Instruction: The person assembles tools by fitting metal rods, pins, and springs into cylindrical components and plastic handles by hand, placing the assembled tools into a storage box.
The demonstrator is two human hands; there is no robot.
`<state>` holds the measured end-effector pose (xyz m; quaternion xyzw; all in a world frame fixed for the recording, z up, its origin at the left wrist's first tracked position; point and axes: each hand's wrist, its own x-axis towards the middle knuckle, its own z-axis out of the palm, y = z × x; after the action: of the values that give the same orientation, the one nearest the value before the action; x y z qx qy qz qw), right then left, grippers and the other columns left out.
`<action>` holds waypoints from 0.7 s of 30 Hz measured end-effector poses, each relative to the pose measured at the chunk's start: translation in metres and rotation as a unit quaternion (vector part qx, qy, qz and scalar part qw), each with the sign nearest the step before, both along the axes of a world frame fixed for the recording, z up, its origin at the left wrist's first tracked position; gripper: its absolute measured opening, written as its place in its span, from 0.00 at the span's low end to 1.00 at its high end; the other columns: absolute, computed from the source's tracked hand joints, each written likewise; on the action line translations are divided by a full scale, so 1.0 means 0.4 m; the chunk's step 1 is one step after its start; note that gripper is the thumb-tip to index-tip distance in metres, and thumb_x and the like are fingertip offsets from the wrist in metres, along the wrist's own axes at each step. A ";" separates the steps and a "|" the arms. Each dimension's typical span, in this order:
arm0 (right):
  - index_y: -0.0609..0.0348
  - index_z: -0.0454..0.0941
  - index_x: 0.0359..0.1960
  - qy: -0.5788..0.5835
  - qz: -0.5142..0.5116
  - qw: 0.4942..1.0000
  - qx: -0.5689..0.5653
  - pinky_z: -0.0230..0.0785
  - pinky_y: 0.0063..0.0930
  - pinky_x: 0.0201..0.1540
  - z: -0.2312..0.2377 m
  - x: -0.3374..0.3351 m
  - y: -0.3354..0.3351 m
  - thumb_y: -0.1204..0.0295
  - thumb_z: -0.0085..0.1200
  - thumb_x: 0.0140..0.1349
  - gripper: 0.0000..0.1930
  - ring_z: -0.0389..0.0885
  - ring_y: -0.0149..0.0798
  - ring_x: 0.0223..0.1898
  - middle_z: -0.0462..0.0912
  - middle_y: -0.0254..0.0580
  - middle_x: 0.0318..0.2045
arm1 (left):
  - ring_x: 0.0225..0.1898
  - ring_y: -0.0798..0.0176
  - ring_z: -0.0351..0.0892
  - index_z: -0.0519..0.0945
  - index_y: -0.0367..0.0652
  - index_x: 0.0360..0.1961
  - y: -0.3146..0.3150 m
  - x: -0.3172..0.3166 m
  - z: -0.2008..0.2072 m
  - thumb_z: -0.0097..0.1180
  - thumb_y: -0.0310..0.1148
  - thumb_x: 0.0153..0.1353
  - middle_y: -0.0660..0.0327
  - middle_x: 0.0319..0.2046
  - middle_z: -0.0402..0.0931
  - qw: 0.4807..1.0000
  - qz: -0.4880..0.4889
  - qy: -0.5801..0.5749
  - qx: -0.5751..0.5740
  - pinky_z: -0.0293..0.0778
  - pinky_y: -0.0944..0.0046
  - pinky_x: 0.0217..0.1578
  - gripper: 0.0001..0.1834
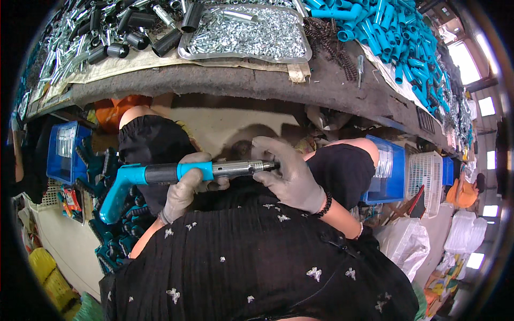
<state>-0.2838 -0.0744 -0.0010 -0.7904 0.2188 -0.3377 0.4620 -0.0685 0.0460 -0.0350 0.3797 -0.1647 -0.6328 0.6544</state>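
A nail gun with a teal handle, a black sleeve and a bare metal barrel lies crosswise over my lap, its handle pointing left and down. My left hand, in a pale glove, is closed round the teal collar in the middle of the tool. At the muzzle end, my gloved right hand pinches the narrow metal tip between thumb and fingers. Whether a small separate part sits in that pinch is hidden by the fingers.
Ahead stands a cloth-covered bench holding a tray of small metal pieces, black sleeves and teal tubes. Blue bins flank my knees. More teal-handled tools are heaped at my left, and a white sack lies right.
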 end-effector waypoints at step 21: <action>0.59 0.81 0.36 0.037 -0.022 0.997 -0.063 0.68 0.44 0.49 -0.018 0.012 -0.010 0.59 0.63 0.61 0.14 0.79 0.55 0.42 0.82 0.50 0.32 | 0.41 0.55 0.81 0.70 0.40 0.54 0.001 -0.015 0.014 0.65 0.49 0.61 0.48 0.46 0.77 0.999 0.031 0.010 0.022 0.82 0.51 0.45 0.30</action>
<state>-0.2791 -0.0784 -0.0080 -0.8249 0.2313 -0.3310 0.3955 -0.0745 0.0466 -0.0293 0.3927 -0.1322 -0.6192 0.6670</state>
